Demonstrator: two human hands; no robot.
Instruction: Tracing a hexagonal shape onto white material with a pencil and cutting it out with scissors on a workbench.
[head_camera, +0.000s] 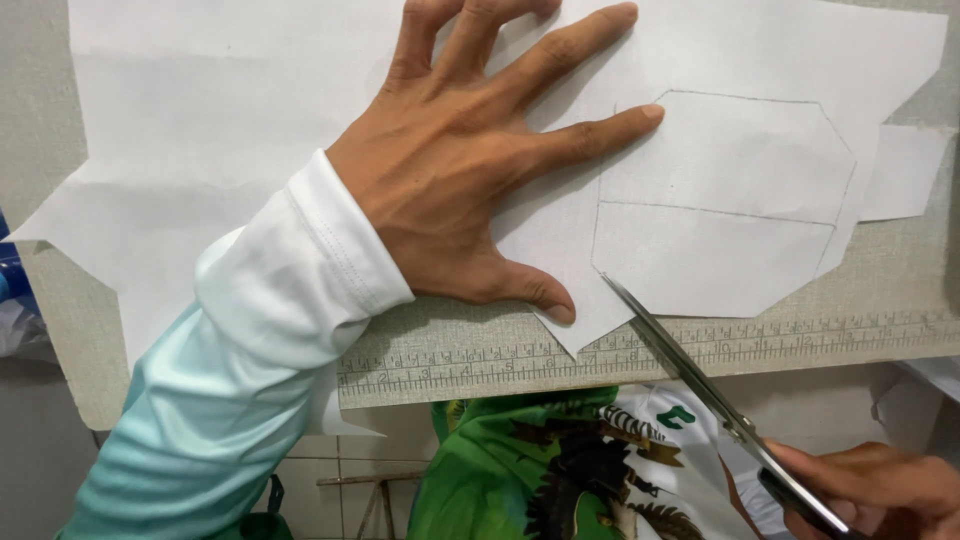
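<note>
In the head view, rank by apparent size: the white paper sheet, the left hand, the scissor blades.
1. White paper sheet, largest by far.
2. Left hand, spread flat on it.
3. Metal scissor blades, slimmest, though nearer the camera at the right hand.

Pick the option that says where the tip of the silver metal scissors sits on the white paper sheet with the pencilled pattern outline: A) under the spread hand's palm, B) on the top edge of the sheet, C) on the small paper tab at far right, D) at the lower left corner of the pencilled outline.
D: the silver metal scissors, held in the right hand, point their tip at the lower left corner of the pencilled outline, while the left hand presses the white paper sheet flat.
</note>
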